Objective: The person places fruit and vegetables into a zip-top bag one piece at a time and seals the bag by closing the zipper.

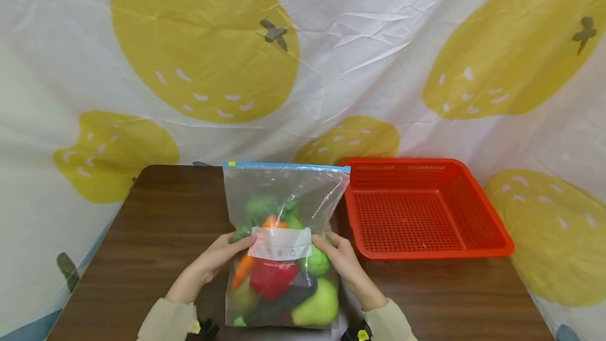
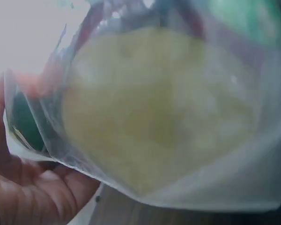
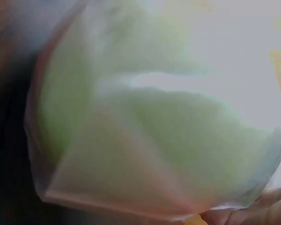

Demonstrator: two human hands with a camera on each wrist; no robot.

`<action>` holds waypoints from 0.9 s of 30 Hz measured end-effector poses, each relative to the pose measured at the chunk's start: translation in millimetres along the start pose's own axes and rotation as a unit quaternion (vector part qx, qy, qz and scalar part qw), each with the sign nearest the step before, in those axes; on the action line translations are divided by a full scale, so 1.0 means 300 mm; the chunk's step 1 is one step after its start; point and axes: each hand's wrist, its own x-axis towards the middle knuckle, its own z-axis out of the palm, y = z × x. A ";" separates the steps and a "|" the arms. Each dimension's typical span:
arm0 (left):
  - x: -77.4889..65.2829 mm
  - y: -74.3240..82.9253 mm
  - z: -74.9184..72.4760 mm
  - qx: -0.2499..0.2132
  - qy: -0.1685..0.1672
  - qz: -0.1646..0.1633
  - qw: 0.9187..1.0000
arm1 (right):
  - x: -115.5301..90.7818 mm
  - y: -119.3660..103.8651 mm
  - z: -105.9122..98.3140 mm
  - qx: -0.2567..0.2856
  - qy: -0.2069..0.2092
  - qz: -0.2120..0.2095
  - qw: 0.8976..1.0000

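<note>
A clear zip bag (image 1: 284,188) stands upright at the front of the table in the head view, its blue zip strip (image 1: 289,166) on top with a yellow slider (image 1: 231,164) at the left end. Inside show a red pepper (image 1: 273,279), an orange carrot (image 1: 243,271), a dark eggplant (image 1: 284,299), a light green pear-shaped piece (image 1: 316,305) and other green pieces. My left hand (image 1: 219,254) grips the bag's left side, thumb on the front beside the white label (image 1: 280,250). On the right side my right hand (image 1: 344,263) grips it likewise. Fingers behind the bag are partly hidden.
A red plastic basket (image 1: 494,250) with a mesh floor sits on the brown wooden table (image 1: 142,257), right of the bag. Behind the table hangs a white cloth (image 1: 360,41) printed with yellow fruit.
</note>
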 end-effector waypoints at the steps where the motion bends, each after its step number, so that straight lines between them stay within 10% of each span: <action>1: -0.004 -0.006 0.000 -0.012 -0.010 -0.012 1.000 | 0.007 0.019 -0.003 0.004 -0.004 0.016 1.000; 14: 0.019 -0.089 0.015 -0.010 -0.042 -0.106 0.993 | 0.007 0.085 -0.047 -0.032 -0.092 0.131 0.987; 27: 0.035 -0.122 0.026 -0.002 -0.008 -0.121 0.993 | 0.003 0.129 -0.054 -0.082 -0.041 0.113 0.989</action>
